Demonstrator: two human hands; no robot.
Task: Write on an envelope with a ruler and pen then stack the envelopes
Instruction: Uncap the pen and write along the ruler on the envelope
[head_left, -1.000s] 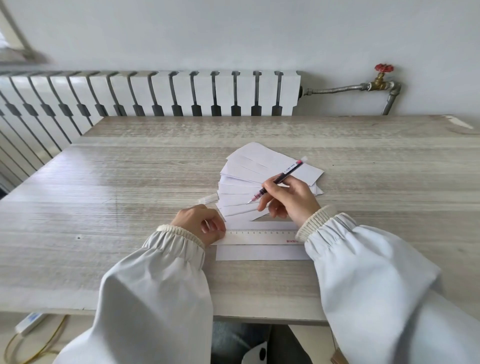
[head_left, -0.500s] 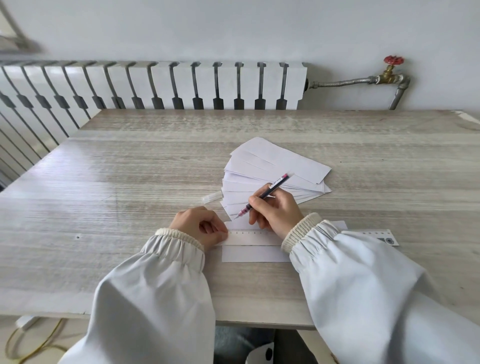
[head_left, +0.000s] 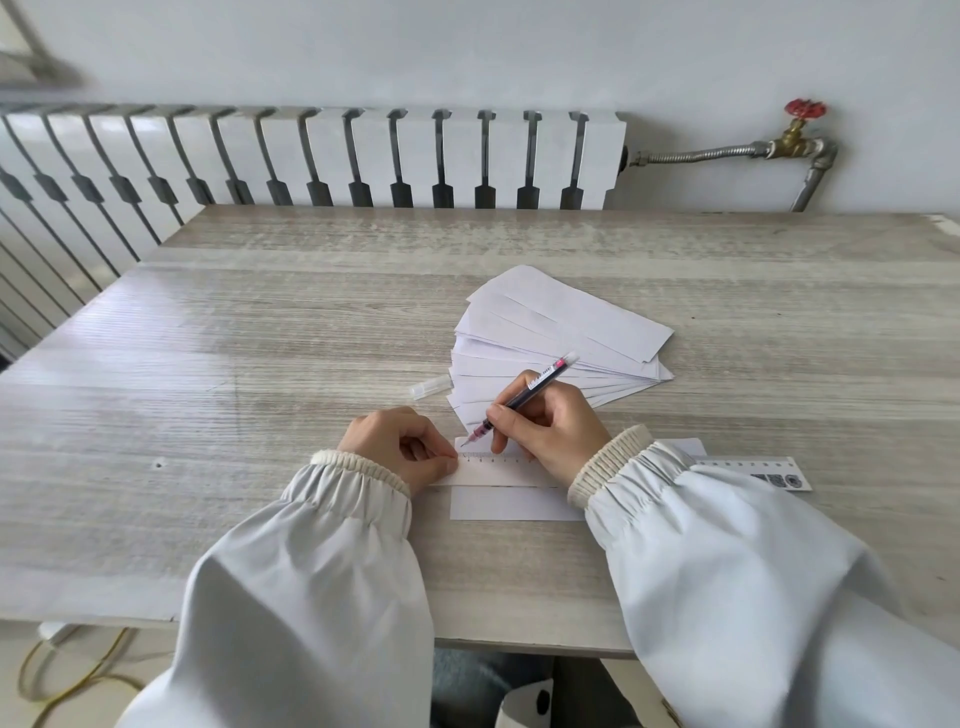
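A white envelope (head_left: 511, 504) lies flat near the table's front edge with a pale ruler (head_left: 498, 470) laid across it. My left hand (head_left: 400, 447) has curled fingers that press the ruler's left end down. My right hand (head_left: 548, 428) grips a dark pen (head_left: 519, 402) with a red end, its tip touching the envelope just above the ruler's left part. The ruler's right end (head_left: 753, 470) shows past my right sleeve. A fanned pile of white envelopes (head_left: 556, 332) lies just behind my hands.
A clear pen cap (head_left: 430, 387) lies left of the envelope pile. The wooden table (head_left: 234, 364) stretches wide to the left and right. A white radiator (head_left: 311, 156) and a pipe with a red valve (head_left: 804, 110) stand behind the table.
My right hand has moved left and lowered the pen tip to the envelope at the ruler's left part. The view has shifted, and the ruler's right end shows past my sleeve.
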